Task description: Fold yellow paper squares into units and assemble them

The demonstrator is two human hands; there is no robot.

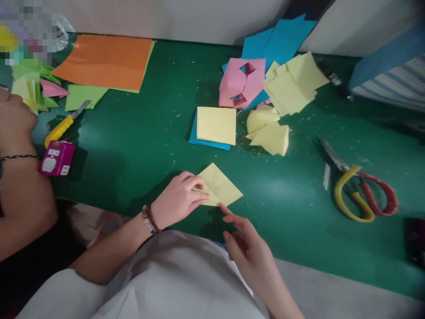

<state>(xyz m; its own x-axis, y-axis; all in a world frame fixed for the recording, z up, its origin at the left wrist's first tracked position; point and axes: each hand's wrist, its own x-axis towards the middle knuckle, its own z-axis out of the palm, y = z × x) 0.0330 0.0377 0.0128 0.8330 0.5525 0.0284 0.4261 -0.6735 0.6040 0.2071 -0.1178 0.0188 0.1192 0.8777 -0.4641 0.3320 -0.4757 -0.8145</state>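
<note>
A small pale yellow sheet of paper, with crease lines and a folded lower edge, lies on the green table in front of me. My left hand is closed on its left side, thumb and fingers over the paper and hiding that corner. At the lower edge, the index fingertip of my right hand touches the fold. The thumb of that hand is held apart and the other fingers are loosely bent, with nothing between them. Just beyond lies a stack of yellow squares on blue paper.
Folded yellow pieces, a pink folded paper form and loose yellow sheets lie further back. Scissors rest at right. At left are orange paper, a yellow-handled cutter, a purple box and another person's arm.
</note>
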